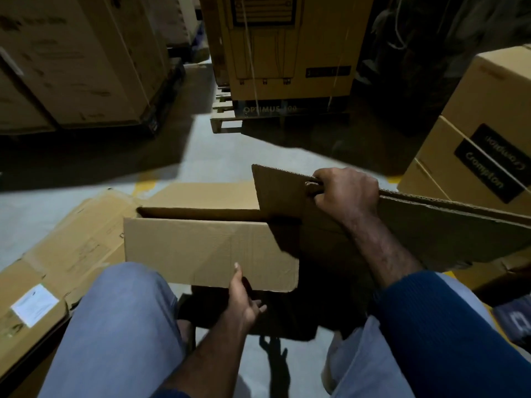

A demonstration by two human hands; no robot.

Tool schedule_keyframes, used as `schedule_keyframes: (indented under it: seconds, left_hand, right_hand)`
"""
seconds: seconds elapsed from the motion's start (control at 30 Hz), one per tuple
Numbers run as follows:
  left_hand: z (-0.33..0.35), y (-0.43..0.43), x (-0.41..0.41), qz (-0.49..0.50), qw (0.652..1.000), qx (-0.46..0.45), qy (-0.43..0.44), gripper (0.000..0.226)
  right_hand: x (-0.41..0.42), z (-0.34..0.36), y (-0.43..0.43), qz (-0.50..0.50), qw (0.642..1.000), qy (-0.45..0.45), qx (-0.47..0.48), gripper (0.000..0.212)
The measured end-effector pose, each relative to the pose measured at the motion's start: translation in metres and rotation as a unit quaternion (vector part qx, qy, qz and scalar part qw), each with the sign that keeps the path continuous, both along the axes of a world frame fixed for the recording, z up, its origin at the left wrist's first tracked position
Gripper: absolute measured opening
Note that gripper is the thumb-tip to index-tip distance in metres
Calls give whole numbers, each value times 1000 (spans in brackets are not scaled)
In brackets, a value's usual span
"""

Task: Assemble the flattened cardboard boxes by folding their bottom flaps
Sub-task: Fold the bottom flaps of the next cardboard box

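A brown cardboard box (pixel 201 248) stands partly opened between my knees, its near flap facing me. My left hand (pixel 242 300) holds that flap at its lower edge, thumb on the front face and fingers behind it. My right hand (pixel 344 191) grips the top edge of a darker cardboard panel (pixel 445 231) that slants up to the right and overlaps the box. Whether this panel belongs to the same box cannot be told.
Flattened cartons (pixel 57 271) lie on the grey floor at my left, one bearing a white label (pixel 34 305). Large cartons on pallets (pixel 290 53) stand ahead and at the far left. Stacked printed boxes (pixel 482 133) rise at the right.
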State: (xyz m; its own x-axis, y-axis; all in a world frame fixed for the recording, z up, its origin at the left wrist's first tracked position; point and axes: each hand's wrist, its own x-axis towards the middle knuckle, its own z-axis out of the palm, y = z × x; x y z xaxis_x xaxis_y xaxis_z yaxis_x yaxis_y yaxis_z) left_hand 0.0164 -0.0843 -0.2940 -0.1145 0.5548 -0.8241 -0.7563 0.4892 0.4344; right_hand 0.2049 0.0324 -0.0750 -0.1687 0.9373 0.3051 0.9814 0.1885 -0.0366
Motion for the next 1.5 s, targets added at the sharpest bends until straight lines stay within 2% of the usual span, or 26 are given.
schedule_keyframes:
  seconds: [0.07, 0.13, 0.23, 0.3, 0.4, 0.47, 0.5, 0.53, 0.57, 0.6, 0.63, 0.67, 0.7, 0.73, 0.77, 0.9, 0.93, 1.03, 1.17, 1.27, 1.37, 1.43, 1.47, 1.5]
  left_hand:
    - [6, 4, 4, 60, 998, 22, -21, 82]
    - [11, 8, 6, 112, 993, 30, -4, 69]
    - [29, 15, 1, 182, 973, 59, 127, 46]
    - [57, 22, -5, 197, 951, 116, 207, 29]
    - [104, 32, -14, 146, 928, 210, 272, 20]
    - [122, 39, -26, 67, 903, 261, 335, 31]
    - [126, 44, -33, 5, 880, 292, 375, 40]
    - [131, 48, -40, -66, 839, 321, 435, 46]
    - [137, 54, -47, -135, 772, 351, 513, 47]
    - [141, 59, -53, -194, 679, 367, 606, 45]
    - [145, 68, -59, -226, 567, 375, 698, 42]
    - [148, 74, -64, -230, 459, 374, 772, 41]
    - [152, 79, -67, -216, 374, 375, 820, 42]
    - [157, 83, -66, -194, 322, 376, 847, 48]
    - [160, 87, -64, -174, 298, 379, 859, 54]
    - [172, 99, -44, -192, 281, 368, 865, 68]
    - [172, 101, -41, -212, 289, 374, 855, 65]
    - [175, 104, -35, -209, 299, 389, 846, 35]
    - [173, 96, -30, -190, 263, 404, 856, 21]
    - [171, 84, -22, -210, 224, 402, 863, 22]
    - [177, 71, -20, -236, 208, 404, 859, 24]
    - [194, 71, -25, -330, 216, 399, 827, 29]
    - [205, 74, -30, -421, 237, 376, 790, 35]
    - [216, 78, -37, -504, 273, 355, 738, 44]
  right_hand:
    - [5, -1, 3, -4, 1000, 5, 6, 31]
    - [6, -2, 6, -6, 1000, 3, 8, 32]
    - [3, -1, 7, -5, 1000, 3, 3, 31]
    - [0, 2, 6, 0, 1000, 5, -5, 28]
    - [-5, 9, 2, 24, 1000, -5, -5, 27]
    - [-8, 12, -3, 42, 999, -20, 1, 28]
    - [-9, 12, -6, 47, 999, -26, 4, 28]
    - [-8, 12, -8, 49, 998, -30, 5, 29]
    - [-7, 12, -9, 50, 998, -31, 4, 29]
    - [-5, 12, -10, 49, 998, -29, 0, 29]
    - [-3, 12, -9, 49, 998, -29, -6, 30]
    - [-1, 12, -10, 51, 998, -26, -12, 31]
    - [0, 12, -9, 52, 998, -24, -18, 32]
    - [1, 12, -8, 54, 998, -23, -20, 33]
    - [2, 11, -7, 55, 998, -22, -20, 33]
    - [2, 10, -4, 57, 997, -26, -33, 30]
    - [2, 11, -5, 59, 997, -28, -36, 28]
    - [1, 16, -5, 73, 995, -44, -49, 25]
    - [-11, 21, -8, 142, 984, -75, -77, 23]
    - [-18, 17, -12, 169, 974, -100, -109, 25]
    - [-13, 11, -20, 187, 973, -92, -96, 18]
    - [-11, 8, -28, 208, 969, -96, -95, 22]
    - [-10, 7, -31, 219, 966, -101, -96, 25]
    - [-9, 6, -35, 227, 963, -109, -96, 26]
